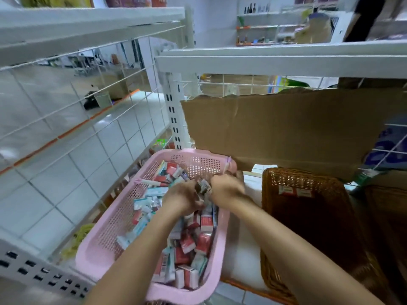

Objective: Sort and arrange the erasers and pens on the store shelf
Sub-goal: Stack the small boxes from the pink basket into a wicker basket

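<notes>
The pink basket [105, 238] on the shelf is heaped with boxed erasers [187, 243] (red and pale blue, mixed), above which the left hand [185, 198], fingers curled, pinches a small packet [203, 187] that the right hand [226, 188] also grips, just beside a brown wicker basket [308, 227].

My pink basket [114, 227], dotted with perforations, holds red-and-white and pale blue eraser packs [187, 245]; at three o'clock, a brown woven basket [308, 216].

A perforated pink plastic basket [123, 219] sits left of a brown woven wicker basket [308, 216]; behind them, torn matt cardboard [275, 128], white-painted metal shelving [275, 62] and glossy floor tiles [55, 194].
</notes>
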`<act>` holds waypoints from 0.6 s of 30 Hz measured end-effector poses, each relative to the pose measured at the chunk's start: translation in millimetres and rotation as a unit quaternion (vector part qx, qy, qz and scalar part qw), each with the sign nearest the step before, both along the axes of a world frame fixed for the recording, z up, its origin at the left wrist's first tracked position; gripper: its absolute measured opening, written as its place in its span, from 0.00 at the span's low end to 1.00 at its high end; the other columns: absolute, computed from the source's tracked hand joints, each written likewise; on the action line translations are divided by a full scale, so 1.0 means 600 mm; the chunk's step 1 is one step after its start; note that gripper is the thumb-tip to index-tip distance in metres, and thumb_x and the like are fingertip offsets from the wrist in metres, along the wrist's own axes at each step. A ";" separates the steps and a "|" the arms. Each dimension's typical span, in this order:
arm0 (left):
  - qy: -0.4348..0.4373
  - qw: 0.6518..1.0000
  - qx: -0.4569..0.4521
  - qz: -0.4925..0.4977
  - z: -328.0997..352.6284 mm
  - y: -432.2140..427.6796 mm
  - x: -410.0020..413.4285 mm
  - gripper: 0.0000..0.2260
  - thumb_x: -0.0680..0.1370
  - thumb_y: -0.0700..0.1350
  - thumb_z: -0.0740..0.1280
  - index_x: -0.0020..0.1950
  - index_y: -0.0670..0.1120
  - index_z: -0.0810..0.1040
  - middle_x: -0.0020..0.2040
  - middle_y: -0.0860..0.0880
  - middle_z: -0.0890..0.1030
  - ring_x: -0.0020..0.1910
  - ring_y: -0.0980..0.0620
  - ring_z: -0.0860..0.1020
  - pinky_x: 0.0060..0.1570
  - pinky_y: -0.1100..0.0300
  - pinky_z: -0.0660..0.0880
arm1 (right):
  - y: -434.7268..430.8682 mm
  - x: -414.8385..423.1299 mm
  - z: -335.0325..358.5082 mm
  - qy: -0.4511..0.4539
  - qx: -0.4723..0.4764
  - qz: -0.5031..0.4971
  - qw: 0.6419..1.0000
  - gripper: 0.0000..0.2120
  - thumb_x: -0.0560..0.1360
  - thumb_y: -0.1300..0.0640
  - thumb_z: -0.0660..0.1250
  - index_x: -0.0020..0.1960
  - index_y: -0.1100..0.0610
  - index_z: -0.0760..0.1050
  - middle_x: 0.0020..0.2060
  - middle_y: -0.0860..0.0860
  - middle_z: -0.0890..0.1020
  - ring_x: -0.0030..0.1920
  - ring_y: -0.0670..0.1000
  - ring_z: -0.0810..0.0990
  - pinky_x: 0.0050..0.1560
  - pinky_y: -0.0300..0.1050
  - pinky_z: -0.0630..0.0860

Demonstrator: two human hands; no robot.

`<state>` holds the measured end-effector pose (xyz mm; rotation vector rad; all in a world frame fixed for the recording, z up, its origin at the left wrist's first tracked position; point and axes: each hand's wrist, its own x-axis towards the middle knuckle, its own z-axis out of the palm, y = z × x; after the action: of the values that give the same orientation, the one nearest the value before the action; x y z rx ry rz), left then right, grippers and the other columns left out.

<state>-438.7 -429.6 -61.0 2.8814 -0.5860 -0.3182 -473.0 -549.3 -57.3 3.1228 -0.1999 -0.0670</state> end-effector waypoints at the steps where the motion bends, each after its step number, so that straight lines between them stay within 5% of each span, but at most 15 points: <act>1: 0.006 1.000 -0.020 0.007 0.001 0.002 -0.001 0.16 0.72 0.51 0.69 0.57 0.48 0.73 0.52 0.48 0.80 0.52 0.47 0.78 0.49 0.57 0.74 | 0.002 0.002 -0.001 -0.001 0.021 -0.010 1.000 0.11 0.75 0.61 0.58 0.53 0.58 0.76 0.56 0.60 0.77 0.67 0.61 0.66 0.70 0.58 0.51; 3: 0.003 0.998 -0.058 0.022 0.000 0.006 -0.002 0.12 0.72 0.49 0.68 0.54 0.48 0.75 0.50 0.48 0.81 0.49 0.47 0.78 0.47 0.57 0.75 | 0.003 0.004 -0.006 -0.011 0.058 -0.028 0.998 0.11 0.76 0.61 0.57 0.54 0.57 0.76 0.58 0.60 0.76 0.69 0.61 0.63 0.70 0.57 0.52; 7: -0.022 0.975 -0.214 0.048 0.021 0.014 -0.008 0.15 0.74 0.38 0.63 0.60 0.47 0.77 0.56 0.49 0.81 0.53 0.48 0.79 0.45 0.61 0.72 | -0.002 -0.014 -0.005 -0.146 0.245 -0.049 0.957 0.15 0.77 0.63 0.56 0.58 0.53 0.77 0.58 0.56 0.77 0.60 0.58 0.74 0.62 0.53 0.71; 10: 0.014 0.922 -0.380 0.079 0.047 0.009 -0.020 0.14 0.76 0.35 0.62 0.56 0.50 0.79 0.52 0.53 0.81 0.52 0.51 0.78 0.47 0.60 0.72 | -0.039 -0.037 0.010 -0.197 0.373 -0.061 0.905 0.20 0.76 0.65 0.57 0.60 0.49 0.78 0.54 0.53 0.74 0.54 0.51 0.74 0.52 0.35 0.70; 12: 0.078 0.874 -0.471 0.094 0.059 -0.007 -0.036 0.15 0.76 0.33 0.61 0.47 0.53 0.79 0.44 0.53 0.83 0.46 0.50 0.80 0.49 0.52 0.76 | -0.069 -0.056 0.019 -0.206 0.434 -0.080 0.873 0.19 0.72 0.66 0.60 0.52 0.48 0.81 0.49 0.50 0.79 0.49 0.48 0.78 0.45 0.33 0.70; 15: 0.126 0.847 -0.513 0.067 0.070 -0.046 -0.069 0.14 0.74 0.31 0.64 0.45 0.50 0.81 0.34 0.56 0.81 0.35 0.57 0.78 0.41 0.61 0.76 | -0.104 -0.100 0.033 -0.216 0.563 -0.110 0.790 0.11 0.71 0.68 0.69 0.41 0.52 0.80 0.38 0.47 0.81 0.39 0.45 0.78 0.38 0.33 0.72; 18: 0.133 0.847 -0.513 0.033 0.062 -0.100 -0.099 0.13 0.72 0.34 0.69 0.44 0.52 0.81 0.38 0.55 0.82 0.38 0.58 0.79 0.41 0.66 0.73 | -0.146 -0.144 0.036 -0.243 0.612 -0.112 0.744 0.05 0.70 0.66 0.72 0.43 0.58 0.79 0.41 0.50 0.80 0.40 0.44 0.77 0.39 0.31 0.72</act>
<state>-498.2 -489.4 -23.6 1.7738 -0.4114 -0.2674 -559.5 -637.2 -35.7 4.2767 -0.8460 1.0764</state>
